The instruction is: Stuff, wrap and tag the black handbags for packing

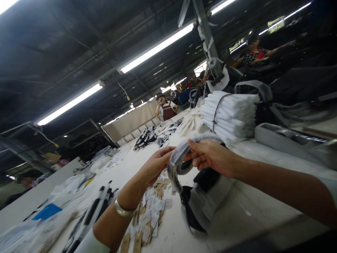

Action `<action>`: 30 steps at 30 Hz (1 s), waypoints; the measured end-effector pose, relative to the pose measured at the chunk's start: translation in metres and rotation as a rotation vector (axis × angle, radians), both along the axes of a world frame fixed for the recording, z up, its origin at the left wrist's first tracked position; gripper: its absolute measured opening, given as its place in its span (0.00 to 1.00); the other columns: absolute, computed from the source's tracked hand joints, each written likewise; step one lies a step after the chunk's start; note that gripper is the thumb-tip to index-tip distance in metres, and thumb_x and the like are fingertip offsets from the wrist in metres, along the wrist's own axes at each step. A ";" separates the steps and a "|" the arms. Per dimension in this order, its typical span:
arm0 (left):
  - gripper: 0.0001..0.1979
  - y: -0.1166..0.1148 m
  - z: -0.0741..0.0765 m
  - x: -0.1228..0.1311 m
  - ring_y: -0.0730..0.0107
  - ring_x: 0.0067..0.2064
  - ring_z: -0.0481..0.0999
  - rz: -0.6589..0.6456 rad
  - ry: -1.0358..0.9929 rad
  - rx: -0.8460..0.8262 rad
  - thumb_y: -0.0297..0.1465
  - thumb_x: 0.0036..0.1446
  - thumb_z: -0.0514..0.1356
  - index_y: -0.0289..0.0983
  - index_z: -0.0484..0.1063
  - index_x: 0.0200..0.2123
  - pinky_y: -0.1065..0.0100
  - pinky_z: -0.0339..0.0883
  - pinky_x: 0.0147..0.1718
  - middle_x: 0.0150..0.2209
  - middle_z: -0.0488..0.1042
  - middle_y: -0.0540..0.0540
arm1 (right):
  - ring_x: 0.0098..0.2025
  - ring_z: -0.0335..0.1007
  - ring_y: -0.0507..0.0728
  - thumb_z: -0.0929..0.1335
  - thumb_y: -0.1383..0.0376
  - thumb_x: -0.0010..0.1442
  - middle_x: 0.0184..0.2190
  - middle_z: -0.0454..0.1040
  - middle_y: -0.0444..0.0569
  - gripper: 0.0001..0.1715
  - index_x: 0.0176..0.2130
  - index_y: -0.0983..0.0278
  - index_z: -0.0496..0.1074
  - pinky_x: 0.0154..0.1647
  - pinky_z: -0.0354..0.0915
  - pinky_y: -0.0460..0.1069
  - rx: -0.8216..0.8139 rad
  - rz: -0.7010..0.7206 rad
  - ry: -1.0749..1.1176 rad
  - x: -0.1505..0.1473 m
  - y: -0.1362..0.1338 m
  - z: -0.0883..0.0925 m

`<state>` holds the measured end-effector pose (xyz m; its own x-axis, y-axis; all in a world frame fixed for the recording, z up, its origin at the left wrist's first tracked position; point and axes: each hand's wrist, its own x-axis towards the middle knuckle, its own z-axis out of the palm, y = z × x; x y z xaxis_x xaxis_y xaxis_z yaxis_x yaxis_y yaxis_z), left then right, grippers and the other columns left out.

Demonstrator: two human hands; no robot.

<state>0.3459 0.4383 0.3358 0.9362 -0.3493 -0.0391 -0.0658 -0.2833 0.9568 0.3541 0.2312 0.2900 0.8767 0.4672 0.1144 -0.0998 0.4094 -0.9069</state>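
Observation:
A plastic-wrapped grey strap (174, 165) curves between my two hands above the white table (181, 228). My left hand (155, 165) pinches its left edge. Closed round the upper part of the strap is my right hand (206, 154). Beneath the strap, a black and white item in clear film (202, 202) rests on the table; whether the two are joined cannot be made out. Paper tags in brown and white (151, 211) lie scattered below my left wrist.
A tied stack of white padding (229, 112) stands beyond my right hand. Black and grey straps (147, 137) lie farther up the table. Wrapped black rods (92, 214) and a blue sheet (47, 212) are at left. A person in an apron (167, 109) is at the far end.

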 end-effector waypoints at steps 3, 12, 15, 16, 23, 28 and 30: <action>0.21 0.000 0.003 -0.004 0.74 0.33 0.72 -0.018 -0.011 -0.025 0.48 0.62 0.61 0.36 0.76 0.44 0.73 0.66 0.35 0.35 0.76 0.47 | 0.22 0.72 0.47 0.68 0.57 0.67 0.34 0.81 0.55 0.18 0.35 0.69 0.75 0.21 0.70 0.40 -0.004 -0.005 0.030 0.003 -0.003 0.004; 0.20 -0.016 0.000 -0.016 0.70 0.34 0.76 0.051 0.000 -0.020 0.44 0.56 0.68 0.37 0.77 0.44 0.73 0.69 0.33 0.35 0.78 0.47 | 0.18 0.70 0.48 0.69 0.50 0.64 0.25 0.78 0.48 0.24 0.30 0.68 0.71 0.16 0.65 0.40 -0.105 -0.096 -0.086 0.007 -0.008 -0.002; 0.22 -0.014 -0.006 -0.013 0.64 0.37 0.79 0.129 0.029 -0.069 0.43 0.54 0.70 0.40 0.76 0.49 0.68 0.74 0.34 0.39 0.80 0.46 | 0.20 0.72 0.48 0.69 0.44 0.61 0.28 0.79 0.48 0.28 0.32 0.66 0.69 0.20 0.68 0.41 -0.103 -0.087 -0.211 0.003 -0.029 -0.025; 0.23 -0.012 -0.007 -0.011 0.62 0.37 0.80 0.168 0.037 -0.085 0.43 0.52 0.70 0.40 0.76 0.49 0.67 0.75 0.34 0.39 0.81 0.46 | 0.21 0.72 0.49 0.69 0.42 0.60 0.29 0.79 0.48 0.29 0.34 0.66 0.69 0.21 0.68 0.42 -0.133 -0.117 -0.250 0.002 -0.043 -0.035; 0.41 -0.007 -0.006 0.018 0.60 0.38 0.82 0.366 0.131 -0.160 0.35 0.25 0.81 0.42 0.76 0.49 0.72 0.77 0.28 0.41 0.83 0.51 | 0.31 0.75 0.53 0.59 0.46 0.68 0.39 0.80 0.52 0.27 0.45 0.64 0.73 0.33 0.70 0.48 -0.907 -0.994 -0.344 0.014 -0.229 -0.096; 0.43 -0.017 -0.010 0.035 0.53 0.40 0.83 0.520 0.038 -0.273 0.34 0.14 0.81 0.45 0.79 0.44 0.73 0.77 0.23 0.43 0.83 0.52 | 0.42 0.75 0.62 0.66 0.56 0.63 0.36 0.80 0.54 0.16 0.36 0.64 0.77 0.40 0.65 0.51 -1.313 -1.158 -0.155 0.023 -0.353 -0.119; 0.42 -0.020 -0.014 0.036 0.50 0.42 0.83 0.536 0.035 -0.269 0.31 0.13 0.81 0.47 0.81 0.42 0.71 0.77 0.22 0.44 0.83 0.53 | 0.42 0.75 0.63 0.71 0.57 0.58 0.32 0.79 0.52 0.12 0.31 0.64 0.77 0.40 0.65 0.51 -1.455 -1.090 -0.087 0.026 -0.375 -0.133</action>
